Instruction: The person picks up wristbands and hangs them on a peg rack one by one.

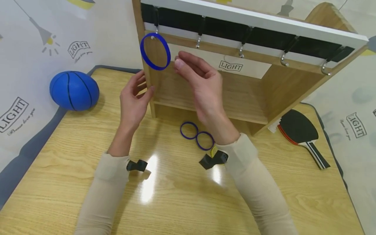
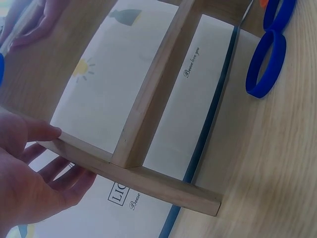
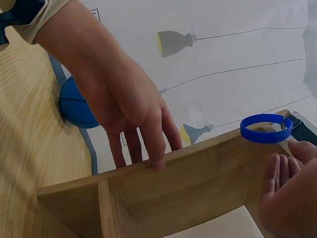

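A blue wristband-like ring (image 1: 155, 67) hangs from the leftmost hook (image 1: 156, 29) of a wooden shelf stand (image 1: 173, 91). My right hand (image 1: 207, 86) is just right of the ring, its fingers loosely bent and holding nothing; a gap shows between fingertips and ring. With my left hand (image 1: 133, 101) I hold the stand's left side panel (image 2: 148, 181), thumb on the front edge and fingers along the outer face. Two more blue rings lie on the table below the shelf, one of them (image 2: 281, 54) clear in the left wrist view.
Several other metal hooks, such as the second one (image 1: 198, 41), line the black strip under the white top bar (image 1: 252, 19). A blue ball (image 1: 74, 91) stands left on the wooden table (image 1: 176, 195). A table tennis paddle (image 1: 298, 125) lies at right. Yellow peeks out near the right cuff.
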{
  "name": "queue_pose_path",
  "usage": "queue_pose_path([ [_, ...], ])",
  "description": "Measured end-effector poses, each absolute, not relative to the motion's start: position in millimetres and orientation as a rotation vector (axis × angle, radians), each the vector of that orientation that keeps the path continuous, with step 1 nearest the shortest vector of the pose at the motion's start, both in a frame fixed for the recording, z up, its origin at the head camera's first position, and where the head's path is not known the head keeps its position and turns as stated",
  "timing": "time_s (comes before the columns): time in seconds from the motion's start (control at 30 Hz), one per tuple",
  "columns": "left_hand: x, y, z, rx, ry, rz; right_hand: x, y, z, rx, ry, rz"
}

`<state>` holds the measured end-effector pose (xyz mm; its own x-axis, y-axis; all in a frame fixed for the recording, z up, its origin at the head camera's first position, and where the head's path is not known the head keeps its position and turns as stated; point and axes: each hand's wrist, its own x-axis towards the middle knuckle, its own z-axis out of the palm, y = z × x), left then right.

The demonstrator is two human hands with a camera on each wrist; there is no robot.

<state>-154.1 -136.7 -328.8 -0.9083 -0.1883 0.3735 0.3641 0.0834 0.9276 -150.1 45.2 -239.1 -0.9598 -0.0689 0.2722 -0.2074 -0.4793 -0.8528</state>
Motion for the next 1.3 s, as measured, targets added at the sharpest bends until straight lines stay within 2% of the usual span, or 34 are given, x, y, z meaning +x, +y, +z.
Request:
queue_pose_path([
  [0.23, -157, -138, -334, -0.177, -1.960, -1.891, -141, 69, -251, 0.400, -1.631, 2.552],
  [0.53, -142, -132, -312, -0.160, -1.973, -1.902, -124, 107, -273, 0.400, -1.862, 2.448],
  [0.87, -141, -130, -310, -0.150, -1.962, -1.914, -96, 166, -305, 0.326, -2.215, 2.221],
  [1.3, -141, -130, -312, -0.163, -1.967, -1.918, -58, 229, -347, 0.642, -2.875, 1.560],
])
